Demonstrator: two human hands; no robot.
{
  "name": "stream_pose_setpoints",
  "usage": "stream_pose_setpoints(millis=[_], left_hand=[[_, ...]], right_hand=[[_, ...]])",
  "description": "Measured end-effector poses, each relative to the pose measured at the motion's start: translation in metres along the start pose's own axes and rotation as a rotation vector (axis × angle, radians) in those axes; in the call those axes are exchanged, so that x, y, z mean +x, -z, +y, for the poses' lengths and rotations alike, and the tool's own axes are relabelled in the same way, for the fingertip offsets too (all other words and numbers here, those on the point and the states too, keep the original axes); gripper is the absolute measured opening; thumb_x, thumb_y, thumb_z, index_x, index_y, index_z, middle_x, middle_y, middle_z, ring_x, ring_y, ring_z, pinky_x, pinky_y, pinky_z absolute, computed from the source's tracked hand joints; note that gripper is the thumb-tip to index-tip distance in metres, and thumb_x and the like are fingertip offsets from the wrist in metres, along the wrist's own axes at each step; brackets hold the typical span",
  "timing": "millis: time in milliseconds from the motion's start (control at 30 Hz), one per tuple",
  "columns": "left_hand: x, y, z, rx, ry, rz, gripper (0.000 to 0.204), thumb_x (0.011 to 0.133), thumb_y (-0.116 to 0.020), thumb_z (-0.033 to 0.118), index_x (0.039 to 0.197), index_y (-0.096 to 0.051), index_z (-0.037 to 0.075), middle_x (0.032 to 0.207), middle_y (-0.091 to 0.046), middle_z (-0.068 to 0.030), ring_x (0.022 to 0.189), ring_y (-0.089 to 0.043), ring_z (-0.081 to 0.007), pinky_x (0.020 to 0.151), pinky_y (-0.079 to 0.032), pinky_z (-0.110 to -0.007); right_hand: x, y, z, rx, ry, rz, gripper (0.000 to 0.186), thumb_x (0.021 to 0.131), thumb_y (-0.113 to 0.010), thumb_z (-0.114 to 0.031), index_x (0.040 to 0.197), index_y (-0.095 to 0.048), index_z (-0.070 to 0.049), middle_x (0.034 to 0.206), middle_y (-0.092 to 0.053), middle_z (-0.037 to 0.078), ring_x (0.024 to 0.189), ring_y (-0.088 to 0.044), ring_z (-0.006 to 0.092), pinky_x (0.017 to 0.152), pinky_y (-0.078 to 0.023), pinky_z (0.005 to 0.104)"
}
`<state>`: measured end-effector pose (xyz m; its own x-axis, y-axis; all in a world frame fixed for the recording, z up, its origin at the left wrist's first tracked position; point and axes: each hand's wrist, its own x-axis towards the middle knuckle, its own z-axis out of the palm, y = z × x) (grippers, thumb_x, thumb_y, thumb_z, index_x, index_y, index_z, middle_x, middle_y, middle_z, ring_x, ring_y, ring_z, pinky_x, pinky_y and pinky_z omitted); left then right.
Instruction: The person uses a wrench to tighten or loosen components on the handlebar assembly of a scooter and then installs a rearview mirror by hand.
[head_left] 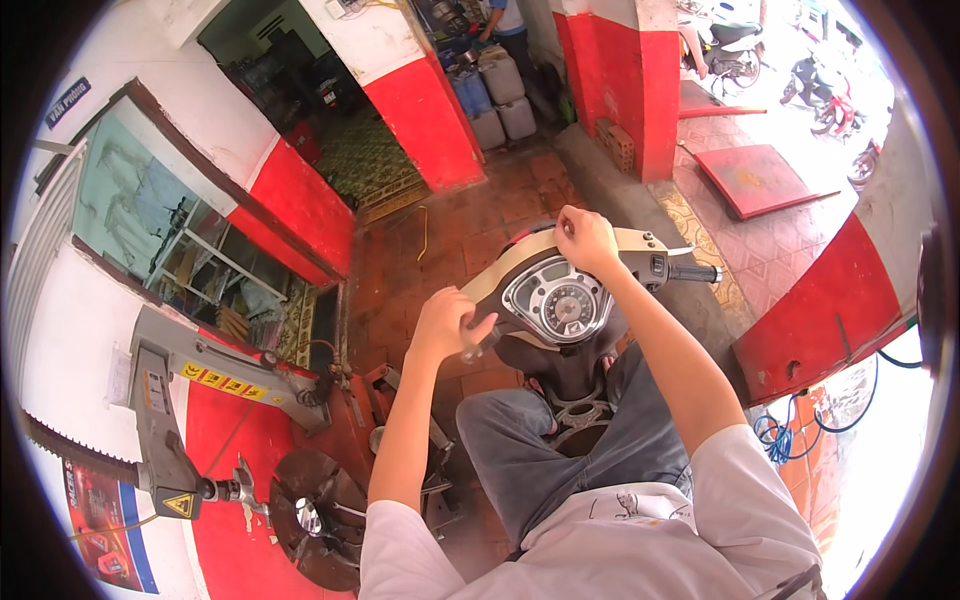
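In the middle of the frame, the scooter's handlebar (634,241) is seen. Its left end is mostly covered by the left hand (445,325), fingers half curled. Its upper edge is touched by the right hand (588,240), fingers bent, tips hidden. Whether anything is gripped by either hand cannot be told.

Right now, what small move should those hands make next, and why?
Perhaps slide the right hand along the beige scooter handlebar cover toward the black right grip: that grip is free, while the left hand is at the cover's left end.
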<state>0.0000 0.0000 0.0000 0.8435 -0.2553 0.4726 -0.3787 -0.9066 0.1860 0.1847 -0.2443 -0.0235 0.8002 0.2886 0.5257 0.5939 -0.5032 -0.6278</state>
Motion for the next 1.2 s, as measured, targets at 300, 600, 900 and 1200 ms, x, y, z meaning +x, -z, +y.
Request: stream_pose_setpoints(millis=[300,600,900,1200], left_hand=[[0.051,0.001,-0.03,-0.34,0.334,-0.552,0.065,0.075,-0.089,0.043,0.05,-0.042,0.005,0.05,-0.032,0.001,0.051,-0.032,-0.0102,0.048,-0.027,-0.034],[0.068,-0.016,-0.058,-0.633,0.593,-0.662,0.048,0.077,-0.09,0.046,0.061,-0.066,0.007,0.053,-0.038,0.009,0.051,-0.03,-0.005,0.049,-0.02,-0.03],[0.073,-0.016,-0.048,-0.566,0.596,-0.703,0.045,0.073,-0.093,0.042,0.064,-0.067,0.007,0.056,-0.045,0.0088,0.051,-0.037,-0.0044,0.05,-0.022,-0.027],[0.057,-0.023,-0.062,-0.778,0.641,-0.556,0.033,0.074,-0.091,0.032,0.081,-0.071,0.006,0.07,-0.059,0.0058,0.062,-0.049,-0.0047,0.054,-0.035,-0.024]], right_hand=[[0.001,-0.008,-0.002,0.029,0.033,0.023,0.013,0.082,-0.063,-0.019,0.082,-0.065,-0.006,0.076,-0.069,0.017,0.075,-0.068,0.0394,0.072,-0.053,0.0508],[0.002,-0.007,-0.002,0.031,0.003,-0.005,0.014,0.082,-0.064,-0.02,0.083,-0.065,-0.006,0.076,-0.069,0.017,0.075,-0.069,0.0392,0.072,-0.054,0.0498],[0.001,-0.001,-0.004,0.02,0.03,-0.017,0.014,0.083,-0.066,-0.02,0.086,-0.065,-0.006,0.082,-0.07,0.016,0.081,-0.068,0.0362,0.073,-0.053,0.0472],[-0.035,-0.026,-0.084,0.077,0.65,-0.14,0.018,0.087,-0.07,-0.024,0.1,-0.071,-0.011,0.103,-0.068,0.006,0.106,-0.057,0.0321,0.095,-0.042,0.0481]])
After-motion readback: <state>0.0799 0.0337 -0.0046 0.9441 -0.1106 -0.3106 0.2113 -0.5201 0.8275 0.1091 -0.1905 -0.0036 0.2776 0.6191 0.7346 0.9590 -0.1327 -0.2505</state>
